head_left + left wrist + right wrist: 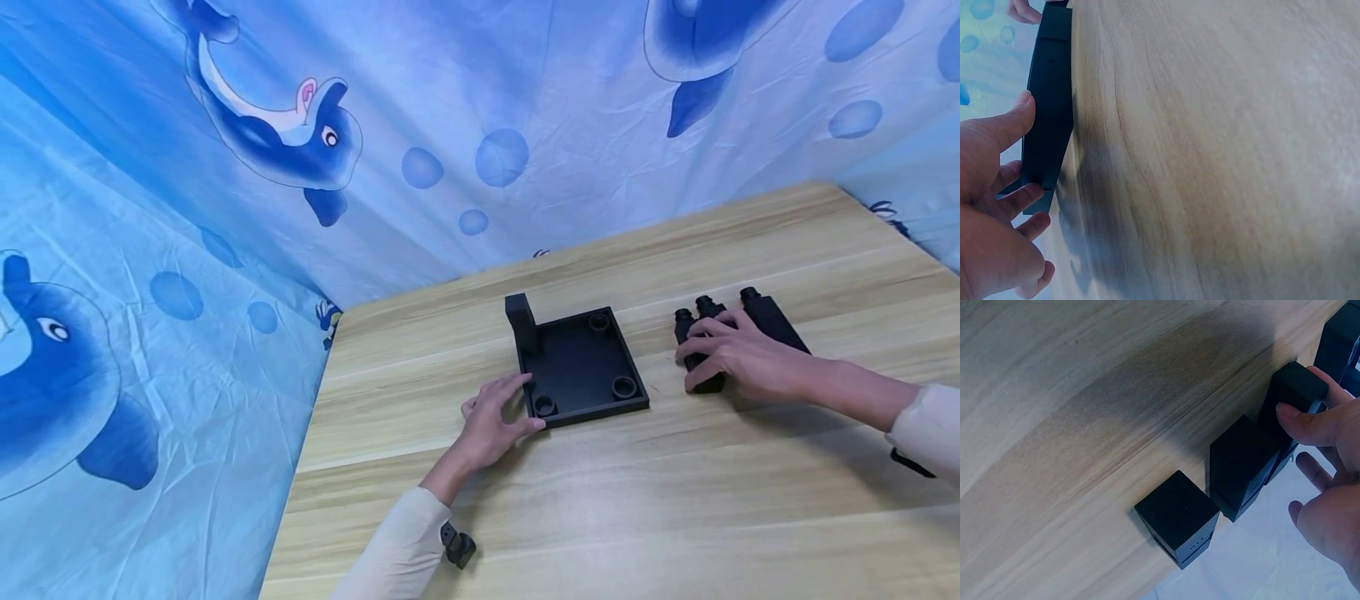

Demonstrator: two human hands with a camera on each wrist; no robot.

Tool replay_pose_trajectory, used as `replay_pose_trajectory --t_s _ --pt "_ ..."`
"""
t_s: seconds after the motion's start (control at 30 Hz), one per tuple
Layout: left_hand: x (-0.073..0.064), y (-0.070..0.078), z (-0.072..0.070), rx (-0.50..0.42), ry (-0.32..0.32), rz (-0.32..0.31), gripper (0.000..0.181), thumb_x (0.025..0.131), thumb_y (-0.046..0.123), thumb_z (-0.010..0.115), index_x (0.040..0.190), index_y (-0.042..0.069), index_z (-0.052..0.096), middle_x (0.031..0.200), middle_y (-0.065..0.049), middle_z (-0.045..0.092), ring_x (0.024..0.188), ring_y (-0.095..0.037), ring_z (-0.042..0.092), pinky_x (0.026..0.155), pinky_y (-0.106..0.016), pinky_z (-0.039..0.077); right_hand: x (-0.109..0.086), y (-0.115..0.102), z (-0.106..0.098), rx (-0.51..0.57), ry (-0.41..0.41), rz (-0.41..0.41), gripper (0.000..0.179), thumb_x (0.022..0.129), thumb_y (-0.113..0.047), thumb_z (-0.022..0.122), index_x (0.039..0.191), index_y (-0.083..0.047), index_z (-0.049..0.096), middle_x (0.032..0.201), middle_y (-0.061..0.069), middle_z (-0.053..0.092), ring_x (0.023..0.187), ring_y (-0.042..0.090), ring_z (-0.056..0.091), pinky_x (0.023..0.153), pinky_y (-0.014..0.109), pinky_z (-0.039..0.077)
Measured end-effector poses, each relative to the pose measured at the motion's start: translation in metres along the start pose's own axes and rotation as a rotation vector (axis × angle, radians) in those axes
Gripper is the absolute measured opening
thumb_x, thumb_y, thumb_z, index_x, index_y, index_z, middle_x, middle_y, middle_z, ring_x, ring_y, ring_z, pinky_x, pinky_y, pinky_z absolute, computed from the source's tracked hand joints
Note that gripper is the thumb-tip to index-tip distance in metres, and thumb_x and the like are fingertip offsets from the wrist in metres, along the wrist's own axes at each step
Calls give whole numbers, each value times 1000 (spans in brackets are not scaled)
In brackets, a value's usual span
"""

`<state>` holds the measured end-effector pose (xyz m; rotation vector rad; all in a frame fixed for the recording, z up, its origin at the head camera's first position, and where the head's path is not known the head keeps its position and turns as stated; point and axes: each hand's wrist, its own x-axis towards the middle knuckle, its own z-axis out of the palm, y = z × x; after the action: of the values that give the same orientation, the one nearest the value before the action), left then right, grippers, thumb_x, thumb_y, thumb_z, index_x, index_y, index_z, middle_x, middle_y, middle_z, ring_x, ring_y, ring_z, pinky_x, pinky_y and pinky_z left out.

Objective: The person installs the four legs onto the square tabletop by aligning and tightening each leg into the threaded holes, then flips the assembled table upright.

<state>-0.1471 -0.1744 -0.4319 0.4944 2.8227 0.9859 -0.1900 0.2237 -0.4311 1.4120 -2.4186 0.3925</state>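
A black square tabletop panel (577,362) with a raised rim lies on the table, its round corner sockets facing up. At its far left corner a black leg (522,321) stands upright. My left hand (491,417) grips the near left corner, thumb at the front edge and a finger at the left side. Off to the right, my right hand (742,358) holds the leftmost of three loose black legs (1294,387) between thumb and fingers. The middle leg (1241,459) is partly hidden under that hand in the head view; the rightmost leg (776,325) lies just beyond.
The wood-grain table (600,508) extends around these parts. A blue curtain (450,100) printed with dolphins hangs behind the table and along its left side. A small black device (457,546) is strapped at the left wrist.
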Motion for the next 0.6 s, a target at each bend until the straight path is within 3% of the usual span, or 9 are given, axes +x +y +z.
replay_pose_trajectory --t_s 0.17,0.3,0.47,0.6 --pt "0 0 0 8 1 -5 70 82 38 75 143 21 47 148 -2 44 138 -22 32 103 -55 14 3 -2 -3 3 29 -11 71 53 26 60 88 -35 73 107 1 66 105 26 49 82 55 25" --pt "0 1 0 12 -5 -8 70 82 39 75 143 21 46 148 -2 43 138 -22 32 103 -55 14 7 -5 -8 38 55 30 70 55 23 67 92 -35 73 105 -1 66 106 24 49 82 53 26" --pt "0 1 0 16 -4 -5 69 83 39 74 144 21 46 148 -2 43 138 -22 32 102 -55 15 15 -9 -16 145 143 105 68 57 18 78 101 -34 73 103 -8 66 103 16 49 77 45 23" --pt "-1 2 0 21 -2 -7 69 83 39 75 144 21 46 148 -2 43 138 -22 32 102 -55 15 22 -13 -26 296 164 247 57 62 5 84 109 -26 73 103 -9 68 98 8 50 81 38 27"
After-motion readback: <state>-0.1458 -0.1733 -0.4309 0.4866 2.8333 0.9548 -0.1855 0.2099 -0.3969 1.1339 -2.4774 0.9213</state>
